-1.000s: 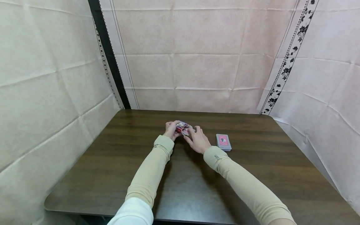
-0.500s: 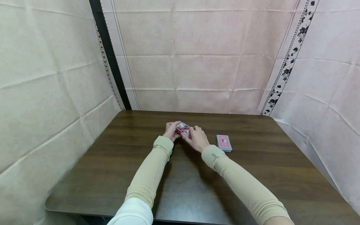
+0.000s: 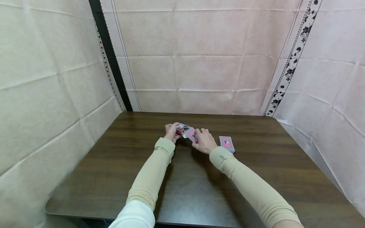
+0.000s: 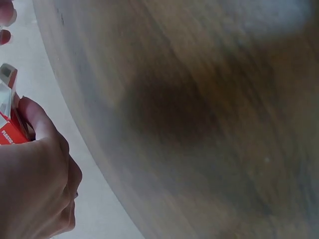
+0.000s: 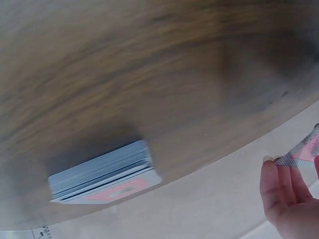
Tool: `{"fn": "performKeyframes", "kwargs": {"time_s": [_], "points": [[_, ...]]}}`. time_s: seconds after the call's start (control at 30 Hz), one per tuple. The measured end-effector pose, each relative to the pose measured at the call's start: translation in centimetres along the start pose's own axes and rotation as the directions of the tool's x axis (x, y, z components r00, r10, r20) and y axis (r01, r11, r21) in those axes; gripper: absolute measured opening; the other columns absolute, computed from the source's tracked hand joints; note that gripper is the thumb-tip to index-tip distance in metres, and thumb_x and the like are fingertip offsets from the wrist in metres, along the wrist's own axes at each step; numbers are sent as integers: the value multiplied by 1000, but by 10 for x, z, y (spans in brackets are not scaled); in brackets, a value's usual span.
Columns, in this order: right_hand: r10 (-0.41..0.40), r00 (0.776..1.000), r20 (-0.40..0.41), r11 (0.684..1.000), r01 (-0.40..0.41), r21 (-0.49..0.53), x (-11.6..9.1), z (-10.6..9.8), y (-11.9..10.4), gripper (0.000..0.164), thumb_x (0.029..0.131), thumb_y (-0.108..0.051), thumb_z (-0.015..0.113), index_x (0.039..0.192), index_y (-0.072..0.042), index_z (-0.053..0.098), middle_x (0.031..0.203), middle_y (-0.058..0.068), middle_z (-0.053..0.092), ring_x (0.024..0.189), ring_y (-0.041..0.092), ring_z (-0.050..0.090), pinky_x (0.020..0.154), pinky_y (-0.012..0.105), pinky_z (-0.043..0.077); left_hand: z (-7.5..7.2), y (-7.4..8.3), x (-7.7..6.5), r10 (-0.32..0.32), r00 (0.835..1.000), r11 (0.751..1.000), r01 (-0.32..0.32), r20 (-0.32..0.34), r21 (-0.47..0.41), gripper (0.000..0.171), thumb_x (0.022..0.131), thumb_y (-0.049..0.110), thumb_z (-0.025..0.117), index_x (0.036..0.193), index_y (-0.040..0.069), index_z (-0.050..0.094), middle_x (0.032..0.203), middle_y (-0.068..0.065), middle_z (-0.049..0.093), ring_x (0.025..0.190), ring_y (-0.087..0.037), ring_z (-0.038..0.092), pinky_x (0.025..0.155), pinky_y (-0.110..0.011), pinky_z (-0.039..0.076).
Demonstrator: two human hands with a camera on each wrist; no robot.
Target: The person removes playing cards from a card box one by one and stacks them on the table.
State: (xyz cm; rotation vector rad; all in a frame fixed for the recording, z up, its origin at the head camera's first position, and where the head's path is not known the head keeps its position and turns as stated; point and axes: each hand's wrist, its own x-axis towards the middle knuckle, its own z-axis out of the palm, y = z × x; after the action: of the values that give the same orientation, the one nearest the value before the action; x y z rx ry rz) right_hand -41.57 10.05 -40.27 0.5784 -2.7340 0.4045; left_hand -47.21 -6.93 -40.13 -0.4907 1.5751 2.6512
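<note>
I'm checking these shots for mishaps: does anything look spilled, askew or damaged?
Nothing stands out: the card stack lies neatly on the table, and the right hand holds more cards by the box in the left hand.

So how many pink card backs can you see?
2: one tops the deck on the table; the other is on the card the right hand pinches, by the card box. Others may be hidden.

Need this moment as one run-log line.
left hand: grips card box | right hand: pinches pink-backed card at box's open end | card stack: on table, right of right hand
</note>
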Motion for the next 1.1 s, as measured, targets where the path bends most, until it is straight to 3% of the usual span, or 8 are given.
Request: {"fn": "performKeyframes", "kwargs": {"time_s": [0.23, 0.37, 0.5, 0.67, 0.83, 1.1], "points": [[17, 997, -78, 999, -19, -25, -6, -3, 15, 41, 75, -33, 64, 104, -8, 50, 98, 13, 49, 90, 29, 45, 76, 42, 43, 1, -8, 11, 21, 999, 999, -22, -36, -25, 45, 80, 14, 59, 110, 13, 25, 107, -21, 50, 87, -30, 59, 79, -46, 49], [57, 994, -89, 997, -62, -53, -9, -4, 23, 41, 76, -36, 63, 104, -8, 50, 98, 14, 51, 93, 32, 45, 77, 45, 42, -1, -12, 20, 32, 999, 999, -33, -22, -41, 50, 77, 14, 64, 109, 14, 25, 104, -23, 50, 85, -32, 60, 73, -46, 50], [97, 990, -100, 992, -104, -72, -12, -4, 32, 45, 75, -38, 63, 106, -7, 51, 99, 16, 52, 95, 34, 45, 77, 46, 42, 2, -7, 10, 8, 1000, 1000, -8, -25, -19, 47, 80, 13, 60, 112, 13, 24, 112, -22, 47, 93, -32, 58, 80, -46, 49], [139, 986, -90, 985, -147, -94, -16, -5, 39, 47, 75, -39, 63, 106, -5, 53, 100, 18, 54, 94, 35, 46, 77, 49, 43, 3, -2, -2, -14, 1000, 1000, 14, -11, 1, 41, 84, 13, 56, 109, 16, 24, 110, -18, 46, 92, -29, 57, 80, -43, 49], [155, 984, -91, 980, -164, -109, -18, -6, 46, 54, 75, -40, 62, 113, -3, 51, 100, 19, 53, 95, 36, 47, 77, 51, 43, 2, -2, -3, -19, 1000, 1000, 19, 4, -6, 42, 83, 13, 57, 110, 16, 24, 108, -18, 47, 90, -29, 58, 79, -44, 49], [168, 977, -134, 972, -187, -145, -21, -8, 54, 53, 74, -41, 61, 110, -3, 52, 97, 19, 55, 91, 36, 48, 72, 51, 43, 3, -3, -2, -2, 1000, 1000, 2, -8, 11, 41, 82, 13, 56, 108, 15, 25, 104, -16, 48, 84, -26, 58, 77, -42, 50]]}}
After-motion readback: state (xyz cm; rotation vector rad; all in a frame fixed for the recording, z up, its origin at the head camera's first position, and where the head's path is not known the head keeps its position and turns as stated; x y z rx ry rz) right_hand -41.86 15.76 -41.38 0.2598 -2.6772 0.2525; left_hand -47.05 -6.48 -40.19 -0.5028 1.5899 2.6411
